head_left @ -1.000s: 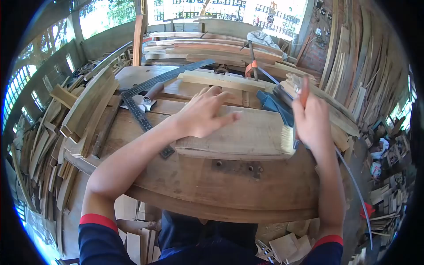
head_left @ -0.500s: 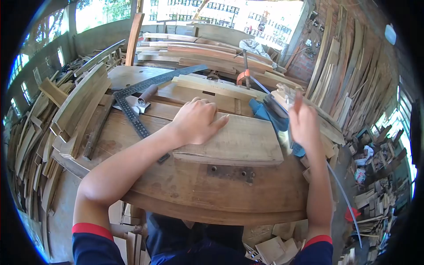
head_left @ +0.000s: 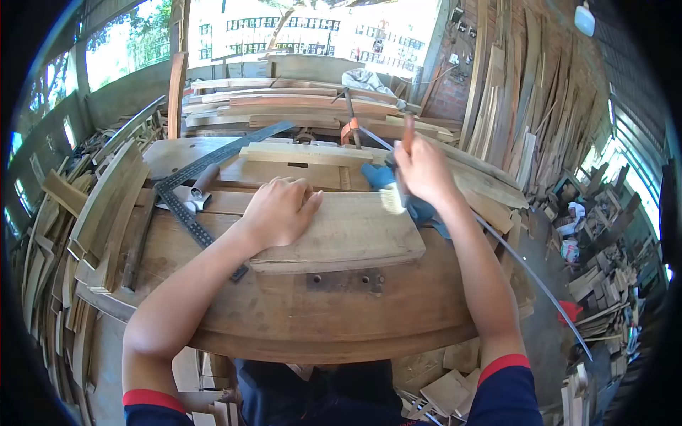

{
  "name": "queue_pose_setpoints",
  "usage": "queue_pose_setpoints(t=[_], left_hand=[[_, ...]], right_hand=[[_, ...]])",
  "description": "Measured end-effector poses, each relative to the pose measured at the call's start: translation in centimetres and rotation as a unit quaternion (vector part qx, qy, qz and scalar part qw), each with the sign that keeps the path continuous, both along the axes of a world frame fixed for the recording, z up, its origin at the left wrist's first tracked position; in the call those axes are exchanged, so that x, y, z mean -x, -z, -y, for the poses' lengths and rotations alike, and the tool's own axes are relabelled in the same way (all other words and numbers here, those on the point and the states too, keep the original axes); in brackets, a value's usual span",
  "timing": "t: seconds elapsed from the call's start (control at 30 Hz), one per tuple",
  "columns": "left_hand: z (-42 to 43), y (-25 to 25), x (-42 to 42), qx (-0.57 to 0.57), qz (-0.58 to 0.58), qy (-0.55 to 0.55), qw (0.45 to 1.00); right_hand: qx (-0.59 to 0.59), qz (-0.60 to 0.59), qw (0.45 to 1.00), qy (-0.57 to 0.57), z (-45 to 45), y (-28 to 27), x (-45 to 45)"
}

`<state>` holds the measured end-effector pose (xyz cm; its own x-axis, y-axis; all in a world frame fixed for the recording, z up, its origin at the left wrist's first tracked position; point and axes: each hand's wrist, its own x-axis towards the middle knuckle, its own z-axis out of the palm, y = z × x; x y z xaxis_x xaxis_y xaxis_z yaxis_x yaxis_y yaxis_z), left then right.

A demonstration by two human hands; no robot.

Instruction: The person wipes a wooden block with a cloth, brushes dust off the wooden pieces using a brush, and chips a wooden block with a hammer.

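Note:
A pale wooden board (head_left: 341,238) lies flat on the brown workbench (head_left: 298,312). My left hand (head_left: 278,211) rests on the board's left end, fingers bent over its far edge. In my right hand (head_left: 425,169), closed round its wooden handle, is a brush (head_left: 391,199) with pale bristles, at the board's far right corner. Whether the bristles touch the wood I cannot tell. A blue cloth (head_left: 424,211) lies partly under that hand, beyond the board's right end.
A black metal square (head_left: 186,219) and a hand tool (head_left: 199,193) lie left of the board. Behind it is a wooden strip (head_left: 305,154) and an orange clamp (head_left: 349,130). Stacked planks (head_left: 106,213) stand on the bench's left side.
My right hand has brought the brush left and over to the board's far right corner. My left hand stays on the board. The whole view has shifted as the head turned.

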<state>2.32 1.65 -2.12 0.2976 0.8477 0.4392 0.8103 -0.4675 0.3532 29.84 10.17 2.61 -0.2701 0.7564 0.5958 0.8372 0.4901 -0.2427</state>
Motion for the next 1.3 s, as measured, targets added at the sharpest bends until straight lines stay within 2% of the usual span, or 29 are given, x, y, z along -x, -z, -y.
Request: queue_pose_setpoints(t=[0.03,0.1,0.13,0.17,0.23,0.3,0.4,0.5,0.6,0.67,0.77,0.8,0.9,0.97,1.03,1.13,1.17,1.23,1.3], left_hand=[[0.0,0.1,-0.1,-0.003,-0.004,-0.003,1.000],[-0.1,0.1,-0.1,0.018,-0.015,-0.012,1.000],[-0.2,0.1,-0.1,0.030,-0.024,-0.017,0.999],[-0.2,0.2,0.0,0.013,-0.017,-0.010,1.000],[-0.2,0.5,0.1,-0.019,-0.005,0.001,1.000],[-0.5,0.9,0.3,-0.022,-0.010,0.003,1.000],[-0.4,0.5,0.3,-0.007,-0.020,0.002,1.000],[-0.4,0.6,0.3,-0.003,-0.022,-0.007,1.000],[-0.3,0.9,0.0,-0.009,-0.019,-0.012,1.000],[-0.4,0.6,0.2,-0.008,-0.025,-0.015,1.000],[-0.3,0.4,0.0,0.006,-0.030,-0.015,0.999],[-0.2,0.3,0.0,0.010,-0.030,-0.016,0.999],[-0.3,0.6,0.2,-0.005,-0.021,-0.011,1.000],[-0.4,0.9,0.3,-0.014,-0.017,-0.007,1.000],[-0.5,0.9,0.3,-0.013,-0.021,-0.006,1.000],[-0.6,1.0,0.3,-0.011,-0.026,-0.011,1.000],[-0.6,1.0,0.2,-0.013,-0.026,-0.006,1.000],[-0.5,0.9,0.3,-0.017,-0.026,0.001,1.000],[-0.4,0.9,0.3,-0.015,-0.015,0.004,1.000]], right_hand=[[-0.045,0.026,0.998,0.020,-0.7,0.5,-1.1],[-0.045,0.056,0.997,0.026,1.2,-0.3,0.0],[-0.041,0.026,0.999,0.023,1.6,0.1,1.6],[-0.063,0.022,0.998,-0.015,3.9,-0.6,3.7],[0.035,-0.066,0.987,-0.144,4.4,0.0,6.6],[-0.007,-0.087,0.970,-0.228,3.7,1.4,8.5],[-0.002,-0.052,0.984,-0.171,3.5,1.1,6.5],[-0.031,0.164,0.986,-0.011,5.3,-0.4,2.9],[-0.067,0.156,0.984,-0.058,4.6,1.9,2.3],[-0.103,0.132,0.981,-0.101,5.5,2.5,3.6],[-0.049,-0.010,0.975,-0.215,6.8,0.8,5.9],[-0.008,-0.095,0.967,-0.236,6.6,1.1,6.3],[0.052,-0.104,0.966,-0.229,7.1,0.1,5.6],[-0.037,0.090,0.989,-0.109,7.2,-0.6,4.0],[-0.043,0.163,0.985,-0.045,6.1,0.6,2.8],[-0.043,0.167,0.984,-0.040,7.6,1.4,4.5],[-0.049,0.131,0.984,-0.106,8.1,1.4,5.5],[-0.103,-0.024,0.960,-0.260,9.0,2.0,7.5],[-0.005,-0.097,0.958,-0.269,11.5,1.4,7.9]])
